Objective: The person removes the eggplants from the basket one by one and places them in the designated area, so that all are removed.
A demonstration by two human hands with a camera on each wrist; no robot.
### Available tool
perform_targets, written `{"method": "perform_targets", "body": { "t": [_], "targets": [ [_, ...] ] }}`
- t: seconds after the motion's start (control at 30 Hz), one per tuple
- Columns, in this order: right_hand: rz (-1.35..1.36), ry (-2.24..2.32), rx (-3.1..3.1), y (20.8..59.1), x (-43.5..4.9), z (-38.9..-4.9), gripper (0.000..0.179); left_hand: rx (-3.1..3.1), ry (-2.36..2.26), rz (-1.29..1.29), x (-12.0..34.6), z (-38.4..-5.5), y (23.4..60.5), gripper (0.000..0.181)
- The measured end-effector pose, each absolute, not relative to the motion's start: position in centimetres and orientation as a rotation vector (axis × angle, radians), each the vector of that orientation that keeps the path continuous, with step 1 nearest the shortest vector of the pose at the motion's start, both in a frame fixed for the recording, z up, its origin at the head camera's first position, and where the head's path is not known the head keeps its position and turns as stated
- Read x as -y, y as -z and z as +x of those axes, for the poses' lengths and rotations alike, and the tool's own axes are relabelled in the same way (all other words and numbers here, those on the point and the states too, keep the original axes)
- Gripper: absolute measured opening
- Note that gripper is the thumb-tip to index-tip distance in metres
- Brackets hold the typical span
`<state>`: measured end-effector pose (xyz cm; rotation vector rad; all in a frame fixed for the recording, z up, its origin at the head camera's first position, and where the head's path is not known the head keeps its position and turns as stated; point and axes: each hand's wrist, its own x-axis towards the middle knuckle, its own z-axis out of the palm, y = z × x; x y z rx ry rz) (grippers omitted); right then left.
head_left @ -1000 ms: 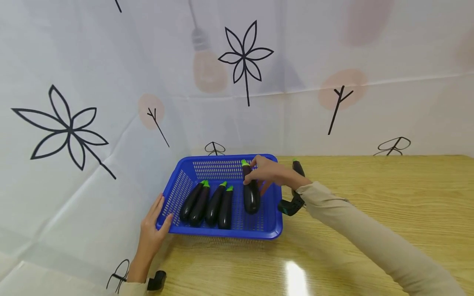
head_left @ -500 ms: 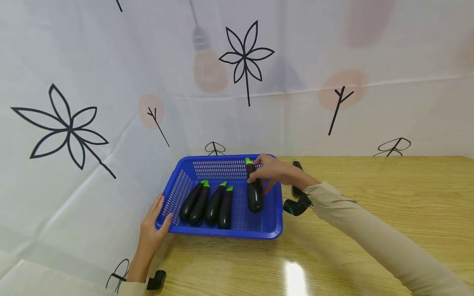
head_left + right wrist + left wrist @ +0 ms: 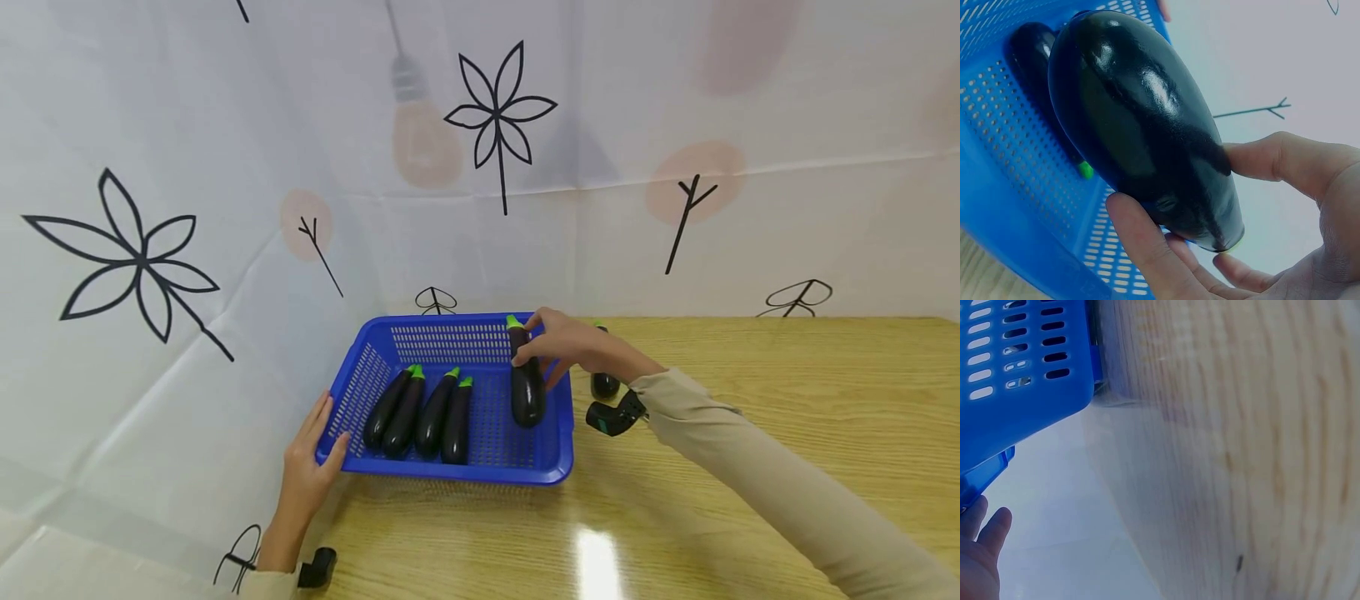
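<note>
A blue perforated plastic basket [image 3: 450, 472] stands on the table, with several dark eggplants [image 3: 432, 421] side by side in its left half. My right hand [image 3: 566, 343] holds another eggplant [image 3: 528, 396] over the basket's right part, thumb and fingers on opposite sides near its green stem end. The right wrist view shows this eggplant [image 3: 1141, 119] large, its stem end mostly hidden. My left hand [image 3: 306, 458] touches the basket's front left corner, fingers extended along the outer side and thumb near the front rim.
One more eggplant [image 3: 604, 385] lies on the wooden table [image 3: 787, 417] right of the basket, partly hidden by my right wrist. A white printed cloth [image 3: 600, 250] hangs behind the table and along the left side.
My right hand has moved a little to the right with its eggplant, toward the basket's right wall. The left hand, the basket and the other eggplants have stayed put.
</note>
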<state>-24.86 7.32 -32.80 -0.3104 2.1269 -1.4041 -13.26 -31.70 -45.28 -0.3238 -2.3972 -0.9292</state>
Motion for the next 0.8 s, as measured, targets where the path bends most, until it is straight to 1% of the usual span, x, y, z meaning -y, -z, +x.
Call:
{"method": "perform_targets", "body": {
  "t": [0.8],
  "targets": [
    [-0.316,1.421,-2.118,32.5,-9.6,-24.9,0.070,2.400,0.936,-0.310,31.7,-13.2,45.1,0.061]
  ]
}}
